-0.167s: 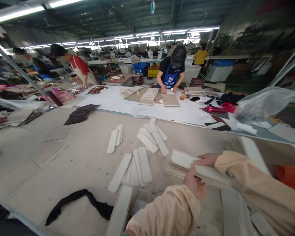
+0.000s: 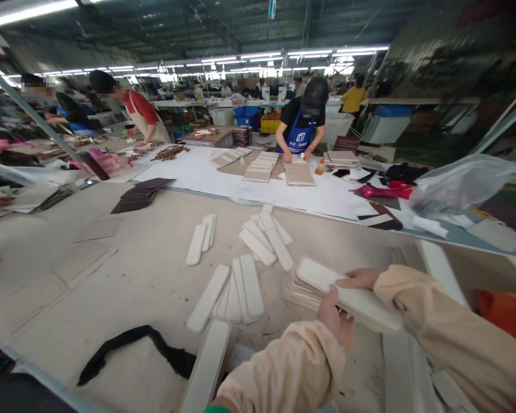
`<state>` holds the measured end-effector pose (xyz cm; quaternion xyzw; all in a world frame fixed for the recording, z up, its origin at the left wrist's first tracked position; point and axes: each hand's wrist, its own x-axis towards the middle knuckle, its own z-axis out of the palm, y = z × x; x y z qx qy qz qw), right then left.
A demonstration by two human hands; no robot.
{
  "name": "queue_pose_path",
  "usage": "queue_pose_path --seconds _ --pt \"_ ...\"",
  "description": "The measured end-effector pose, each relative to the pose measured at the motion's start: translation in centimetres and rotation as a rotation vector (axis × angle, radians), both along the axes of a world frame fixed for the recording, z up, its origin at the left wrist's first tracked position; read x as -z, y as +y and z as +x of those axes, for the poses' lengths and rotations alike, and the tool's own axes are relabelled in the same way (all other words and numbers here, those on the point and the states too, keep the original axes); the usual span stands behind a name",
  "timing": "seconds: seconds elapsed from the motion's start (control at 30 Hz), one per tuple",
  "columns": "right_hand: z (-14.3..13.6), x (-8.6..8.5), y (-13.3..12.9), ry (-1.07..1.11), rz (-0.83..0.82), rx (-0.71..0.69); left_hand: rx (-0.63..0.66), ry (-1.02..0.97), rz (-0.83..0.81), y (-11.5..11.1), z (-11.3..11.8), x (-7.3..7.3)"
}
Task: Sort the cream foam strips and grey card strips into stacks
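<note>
Both of my hands grip one stack of long white rounded strips [image 2: 327, 284] just above the beige table [image 2: 124, 269]. My left hand [image 2: 335, 318] holds the stack's near edge, thumb on top. My right hand [image 2: 360, 279] lies across the top strip from the right. Loose white strips [image 2: 241, 287] lie scattered left of the stack, with more strips [image 2: 269, 238] farther back and a pair [image 2: 200, 241] to the left.
A black strap [image 2: 133, 347] lies at the near left. Dark sheets [image 2: 140, 195] sit stacked at the back left. Across the white table a person in a blue apron [image 2: 303, 129] handles beige panels [image 2: 298, 172]. A clear plastic bag [image 2: 460, 180] and red items [image 2: 378, 191] lie at right.
The stack in my hands has shifted slightly left and up; the view has tilted a little. Nothing else has visibly changed.
</note>
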<state>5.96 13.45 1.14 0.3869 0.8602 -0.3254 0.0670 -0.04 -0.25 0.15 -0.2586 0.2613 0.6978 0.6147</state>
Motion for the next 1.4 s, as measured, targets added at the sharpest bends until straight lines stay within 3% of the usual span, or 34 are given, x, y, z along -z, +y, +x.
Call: queue_pose_path --seconds 0.3,0.47,0.57,0.73,0.87,1.0,1.17,1.4 --pt "0.0 -2.3 1.1 0.009 -0.146 -0.068 -0.014 -0.032 0.095 -1.1 0.0 -0.9" --pt "0.2 -5.1 -0.5 -0.044 -0.163 -0.156 -0.004 0.038 0.196 -3.4 0.3 -2.2" --pt "0.6 -7.0 -3.4 -0.062 -0.103 -0.153 0.008 0.151 0.279 -5.5 0.2 -3.1" --pt "1.5 -8.2 -11.3 0.029 0.08 0.038 0.037 0.253 0.341 -9.2 -0.8 -4.0" --pt "0.9 -8.1 -18.4 0.129 0.181 0.203 0.017 0.259 0.317 -12.1 -2.2 -3.3" --pt "-0.2 -8.6 -23.8 0.224 0.207 0.279 0.122 0.243 0.349 -15.1 -4.2 -2.6" --pt "0.2 -9.1 -27.2 0.32 0.174 0.264 0.161 0.209 0.377 -17.6 -6.0 -3.0" --pt "2.0 -8.0 -30.1 0.52 0.175 0.163 0.249 0.285 0.521 -20.0 -6.2 -3.3"
